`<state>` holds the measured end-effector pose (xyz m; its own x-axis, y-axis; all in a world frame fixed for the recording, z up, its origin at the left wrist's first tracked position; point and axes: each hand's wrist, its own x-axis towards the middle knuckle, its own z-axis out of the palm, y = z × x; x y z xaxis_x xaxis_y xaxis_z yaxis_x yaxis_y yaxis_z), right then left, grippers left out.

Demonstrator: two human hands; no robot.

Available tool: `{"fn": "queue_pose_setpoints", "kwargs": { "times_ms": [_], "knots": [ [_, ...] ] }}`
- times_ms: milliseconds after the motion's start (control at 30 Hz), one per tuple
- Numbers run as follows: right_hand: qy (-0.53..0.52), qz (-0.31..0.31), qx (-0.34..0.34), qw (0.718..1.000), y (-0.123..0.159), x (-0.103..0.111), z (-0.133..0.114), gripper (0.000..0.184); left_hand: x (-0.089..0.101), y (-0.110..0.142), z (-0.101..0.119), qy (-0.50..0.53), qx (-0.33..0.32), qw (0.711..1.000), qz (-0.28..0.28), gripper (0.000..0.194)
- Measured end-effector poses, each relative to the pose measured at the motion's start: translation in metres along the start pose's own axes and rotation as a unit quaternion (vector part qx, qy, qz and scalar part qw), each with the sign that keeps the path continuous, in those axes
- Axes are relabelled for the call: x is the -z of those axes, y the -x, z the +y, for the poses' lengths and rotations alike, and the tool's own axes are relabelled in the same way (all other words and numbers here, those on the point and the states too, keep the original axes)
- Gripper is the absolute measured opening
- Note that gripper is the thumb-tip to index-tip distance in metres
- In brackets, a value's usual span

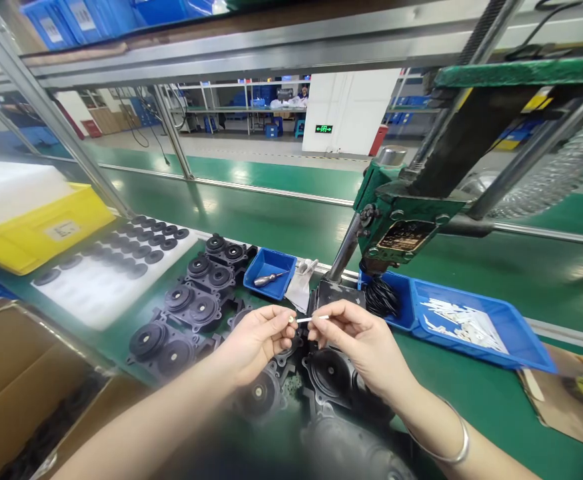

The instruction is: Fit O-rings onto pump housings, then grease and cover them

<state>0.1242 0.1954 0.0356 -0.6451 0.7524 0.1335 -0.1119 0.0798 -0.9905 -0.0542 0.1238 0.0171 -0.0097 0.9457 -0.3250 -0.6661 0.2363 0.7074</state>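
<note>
My right hand pinches a thin white rod between thumb and fingertips. Its left end meets or almost touches a tiny pale, brass-tinted piece, which my left hand holds in a closed pinch; the kind of piece is too small to make out. Both hands are raised over black twin-round housings on the green bench. More of these black housings stand in rows to the left, with round discs on them. Part of the nearest ones is hidden by my hands and forearms.
A green press rises just beyond my right hand. Blue bins hold black rings and white rods; a blue tray holds a screwdriver. Left are black discs on a white sheet, a yellow bin and a cardboard box.
</note>
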Motion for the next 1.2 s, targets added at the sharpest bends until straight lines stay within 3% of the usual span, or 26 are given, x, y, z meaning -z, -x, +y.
{"fn": "queue_pose_setpoints", "kwargs": {
  "times_ms": [333, 467, 700, 967, 1100, 1200],
  "knots": [
    [0.163, 0.027, 0.106, 0.981, 0.002, 0.000, 0.005, 0.014, -0.004, 0.001, -0.004, 0.023, 0.003, 1.000, -0.013, 0.024],
    [0.246, 0.027, 0.221, 0.943, 0.005, -0.003, 0.003, 0.006, -0.003, -0.001, -0.006, 0.030, 0.000, 0.999, -0.012, 0.026],
    [0.323, 0.018, 0.365, 0.873, 0.011, -0.007, 0.008, 0.019, -0.001, -0.001, -0.008, 0.047, -0.003, 0.999, -0.025, 0.026],
    [0.396, -0.006, 0.409, 0.822, 0.015, -0.006, 0.010, 0.022, -0.001, 0.002, -0.012, 0.069, -0.010, 0.996, -0.051, 0.021],
    [0.402, -0.010, 0.405, 0.821, 0.017, -0.006, 0.011, 0.021, 0.000, 0.001, -0.011, 0.058, -0.012, 0.997, -0.047, 0.022],
    [0.382, -0.006, 0.393, 0.837, 0.018, -0.007, 0.011, 0.021, -0.001, 0.002, -0.010, 0.024, -0.037, 0.998, -0.040, 0.022]
  ]
}}
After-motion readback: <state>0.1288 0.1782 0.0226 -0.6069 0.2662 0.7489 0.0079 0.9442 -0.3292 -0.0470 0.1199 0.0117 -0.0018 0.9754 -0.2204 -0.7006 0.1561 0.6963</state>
